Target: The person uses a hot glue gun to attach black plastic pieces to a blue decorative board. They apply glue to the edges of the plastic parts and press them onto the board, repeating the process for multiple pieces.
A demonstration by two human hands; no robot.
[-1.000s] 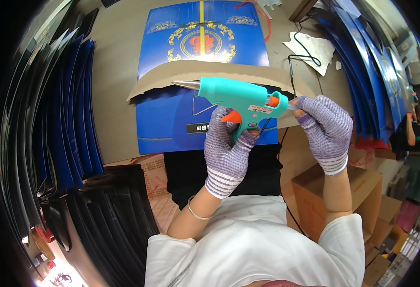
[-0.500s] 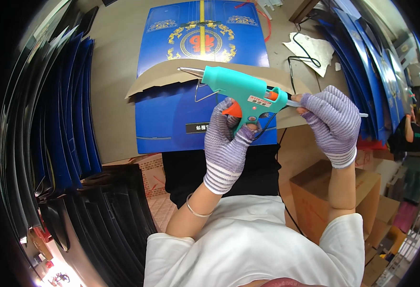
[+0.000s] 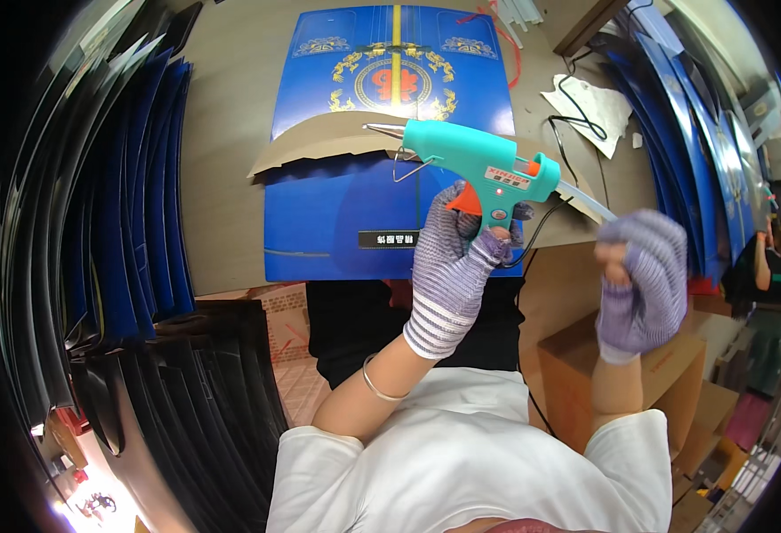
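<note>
A turquoise hot glue gun (image 3: 462, 147) with an orange trigger is gripped by my left hand (image 3: 453, 275). Its metal nozzle points to the left, and a small wire stand hangs below the barrel. From the back of the gun a translucent glue stick (image 3: 589, 201) sticks out. Close to the stick's outer end is my right hand (image 3: 644, 284), slightly blurred, its fingers curled in and nothing visible in them. Both hands wear striped fingerless gloves. Under the gun lies a blue printed cardboard piece (image 3: 337, 209) with a curved, bare tan flap (image 3: 297, 147).
Stacks of blue folded boards (image 3: 164, 195) stand on the left, with black ones (image 3: 186, 417) below. More blue boards (image 3: 675, 133) stand at the right. A crumpled white sheet (image 3: 595, 111) and a black cord lie on the table (image 3: 222, 115). A cardboard box (image 3: 577, 382) sits lower right.
My right hand has let go of the glue stick and moved down slightly, turning as it goes. The glue gun and my left hand have shifted a little to the right in the picture.
</note>
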